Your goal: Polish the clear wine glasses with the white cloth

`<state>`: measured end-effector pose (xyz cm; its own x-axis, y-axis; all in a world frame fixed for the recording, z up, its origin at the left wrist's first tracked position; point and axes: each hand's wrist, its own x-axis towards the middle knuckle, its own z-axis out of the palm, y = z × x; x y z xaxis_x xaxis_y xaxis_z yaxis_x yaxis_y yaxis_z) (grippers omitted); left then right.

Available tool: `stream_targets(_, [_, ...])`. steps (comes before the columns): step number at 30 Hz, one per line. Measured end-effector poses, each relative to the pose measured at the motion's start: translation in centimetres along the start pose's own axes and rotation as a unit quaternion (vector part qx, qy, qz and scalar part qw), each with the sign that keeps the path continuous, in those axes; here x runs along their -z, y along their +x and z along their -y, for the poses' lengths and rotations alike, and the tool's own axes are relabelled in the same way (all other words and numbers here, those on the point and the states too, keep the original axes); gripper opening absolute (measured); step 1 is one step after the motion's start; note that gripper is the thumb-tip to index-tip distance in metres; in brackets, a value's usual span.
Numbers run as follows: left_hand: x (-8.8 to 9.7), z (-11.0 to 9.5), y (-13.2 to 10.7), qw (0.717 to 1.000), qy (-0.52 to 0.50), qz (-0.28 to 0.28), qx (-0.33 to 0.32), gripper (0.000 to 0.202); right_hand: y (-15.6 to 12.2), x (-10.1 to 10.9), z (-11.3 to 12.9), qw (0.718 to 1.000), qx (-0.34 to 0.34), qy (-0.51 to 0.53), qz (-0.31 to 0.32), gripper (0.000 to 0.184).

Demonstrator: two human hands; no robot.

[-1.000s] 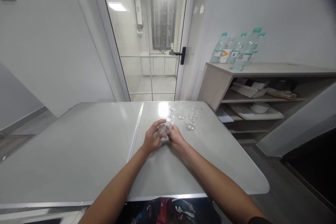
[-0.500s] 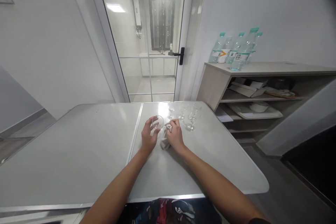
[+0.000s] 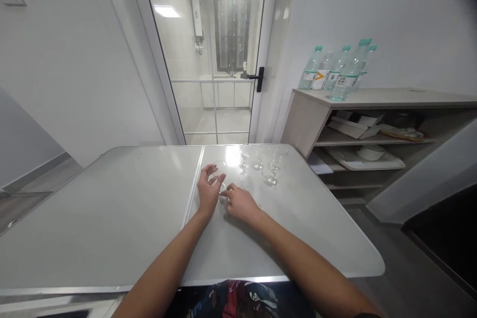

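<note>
My left hand is curled around the bowl of a clear stemmed glass, which lies tilted with its foot toward me. Beside it my right hand reaches in from the right, fingertips closed at the glass's foot. The pale cloth seen in that hand earlier is almost wholly hidden beneath it. Several more clear glasses stand to the right of my hands, the nearest being a short-stemmed glass.
The grey-white table has a metal-edged seam left of my hands. Behind it is a glazed door with a black handle. At the right, a shelf unit carries several plastic bottles, with dishes and boxes on its shelves.
The glass has tipped so its foot now points toward me. My right hand has moved left and down to the foot, and the cloth has gone mostly out of sight under it.
</note>
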<state>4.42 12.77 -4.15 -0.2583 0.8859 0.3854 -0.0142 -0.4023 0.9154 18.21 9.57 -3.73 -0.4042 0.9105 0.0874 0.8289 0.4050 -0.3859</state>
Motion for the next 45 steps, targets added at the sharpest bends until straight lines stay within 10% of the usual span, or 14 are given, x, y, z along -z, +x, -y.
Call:
stream_targets(36, [-0.4,2.0,-0.1,0.995,0.019,0.102,0.013,0.054,0.1,0.3,0.3,0.992,-0.061,-0.095,0.054,0.04])
stream_targets(45, [0.4,2.4,0.1,0.997,0.056,0.034,0.03,0.039,0.3,0.8,-1.6,0.949,-0.276,-0.13,0.076,0.067])
